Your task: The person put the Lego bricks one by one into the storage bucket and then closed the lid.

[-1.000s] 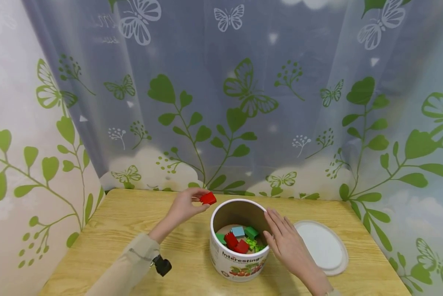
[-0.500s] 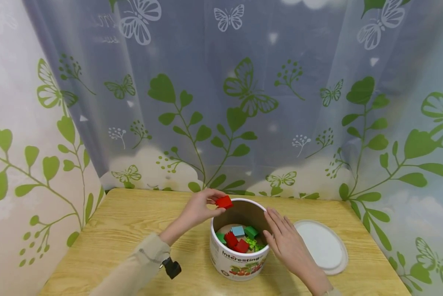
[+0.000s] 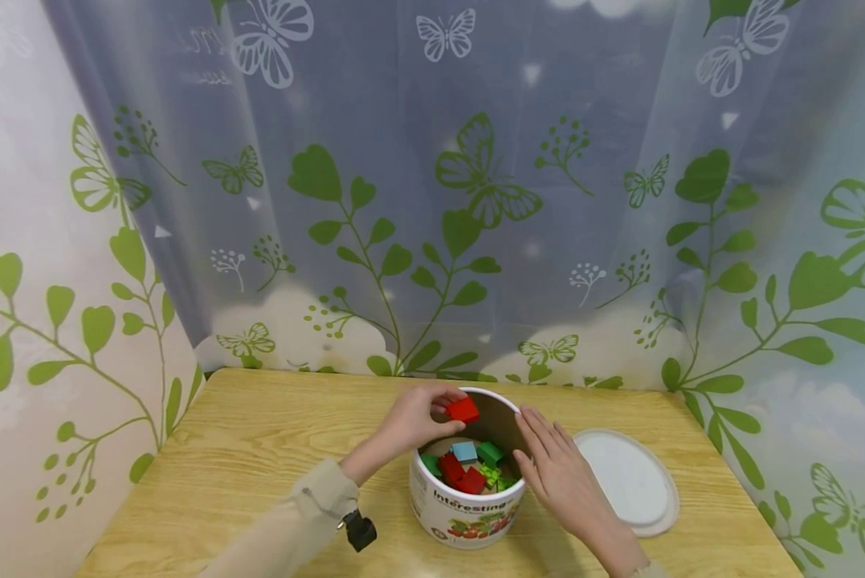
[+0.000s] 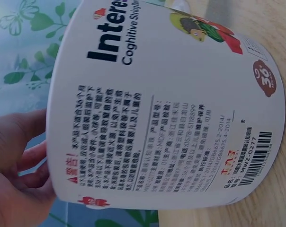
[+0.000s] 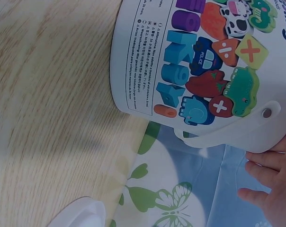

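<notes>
My left hand pinches a red block between thumb and fingers, over the mouth of a white round tub. In the left wrist view the tub's printed side hides the block and the fingertips of that hand. Straight fingers of my right hand rest against the tub's right rim; the right wrist view has this hand at the tub's edge beside its white handle. Inside the tub lie red blocks, a light blue block and several green pieces.
A round white lid lies flat on the wooden table, just right of the tub. A patterned curtain hangs along the table's back edge and both sides.
My left hand has carried the red block rightward, from left of the tub to over its opening, and slightly down. The right hand has stayed at the rim.
</notes>
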A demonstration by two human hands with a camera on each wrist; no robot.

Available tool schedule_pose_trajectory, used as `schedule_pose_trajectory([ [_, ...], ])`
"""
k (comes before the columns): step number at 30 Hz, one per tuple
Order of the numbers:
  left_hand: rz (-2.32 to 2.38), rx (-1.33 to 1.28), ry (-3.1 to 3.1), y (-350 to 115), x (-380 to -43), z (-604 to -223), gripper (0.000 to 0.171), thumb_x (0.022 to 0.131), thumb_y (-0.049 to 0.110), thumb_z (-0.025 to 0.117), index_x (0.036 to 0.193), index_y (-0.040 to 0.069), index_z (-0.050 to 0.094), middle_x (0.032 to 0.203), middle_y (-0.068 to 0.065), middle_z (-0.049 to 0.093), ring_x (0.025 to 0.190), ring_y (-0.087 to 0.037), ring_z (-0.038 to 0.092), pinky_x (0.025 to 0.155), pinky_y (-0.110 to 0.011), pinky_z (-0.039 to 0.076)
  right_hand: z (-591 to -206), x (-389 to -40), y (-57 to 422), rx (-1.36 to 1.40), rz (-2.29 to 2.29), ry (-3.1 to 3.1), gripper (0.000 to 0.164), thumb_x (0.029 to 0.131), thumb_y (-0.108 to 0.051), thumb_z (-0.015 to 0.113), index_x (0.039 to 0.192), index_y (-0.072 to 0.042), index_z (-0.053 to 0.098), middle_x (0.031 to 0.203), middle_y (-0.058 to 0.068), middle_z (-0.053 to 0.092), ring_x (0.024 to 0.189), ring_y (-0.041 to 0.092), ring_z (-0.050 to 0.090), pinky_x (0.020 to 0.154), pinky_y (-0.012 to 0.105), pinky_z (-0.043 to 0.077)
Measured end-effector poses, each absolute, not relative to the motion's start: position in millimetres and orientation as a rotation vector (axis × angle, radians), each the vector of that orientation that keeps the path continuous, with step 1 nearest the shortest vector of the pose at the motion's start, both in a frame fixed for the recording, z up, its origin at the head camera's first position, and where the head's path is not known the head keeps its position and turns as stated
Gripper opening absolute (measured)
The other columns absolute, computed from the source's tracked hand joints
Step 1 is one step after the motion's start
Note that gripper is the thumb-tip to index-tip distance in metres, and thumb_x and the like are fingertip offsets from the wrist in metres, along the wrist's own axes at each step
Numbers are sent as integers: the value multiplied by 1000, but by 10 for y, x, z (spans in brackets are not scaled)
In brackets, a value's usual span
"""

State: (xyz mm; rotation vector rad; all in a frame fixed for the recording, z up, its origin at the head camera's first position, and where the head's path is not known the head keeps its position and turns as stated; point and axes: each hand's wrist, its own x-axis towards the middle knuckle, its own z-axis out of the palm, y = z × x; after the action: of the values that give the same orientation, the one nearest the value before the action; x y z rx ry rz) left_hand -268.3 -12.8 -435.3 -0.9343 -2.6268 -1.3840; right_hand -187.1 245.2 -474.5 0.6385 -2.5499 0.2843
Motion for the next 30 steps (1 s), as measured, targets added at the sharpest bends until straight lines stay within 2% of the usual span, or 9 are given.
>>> schedule_pose_trajectory([
  [15,-1254,-965,-2649,-10,-2689,-4375,35,87,10,81,119,2,71,114,-11,72,99,-26,70,87,-39,60,-4757,-1869,2447,635,283,-2539,53,106,-30,52,148,1,49,154,16,46,142,31,45,113,55,38],
  [20,-1306,-956,-2595,-27,-2684,-4381,29,89,8,77,117,1,71,112,-11,72,99,-27,69,86,-40,60,-4766,-1874,2439,636,284,-2534,52,106,-30,53,147,1,49,154,16,47,142,31,45,113,55,38],
  [26,-1404,-905,-2519,-56,-2644,-4337,20,93,5,73,112,0,73,105,-11,73,91,-25,71,80,-39,62,-4764,-1880,2435,623,277,-2546,53,105,-30,53,148,1,49,154,15,47,142,31,45,114,53,37],
  [30,-1410,-886,-2511,-88,-2606,-4290,18,93,7,73,111,5,74,103,-8,73,90,-22,71,78,-31,62,-4753,-1871,2442,612,264,-2551,53,105,-30,53,148,1,49,155,15,46,142,31,45,114,53,37],
])
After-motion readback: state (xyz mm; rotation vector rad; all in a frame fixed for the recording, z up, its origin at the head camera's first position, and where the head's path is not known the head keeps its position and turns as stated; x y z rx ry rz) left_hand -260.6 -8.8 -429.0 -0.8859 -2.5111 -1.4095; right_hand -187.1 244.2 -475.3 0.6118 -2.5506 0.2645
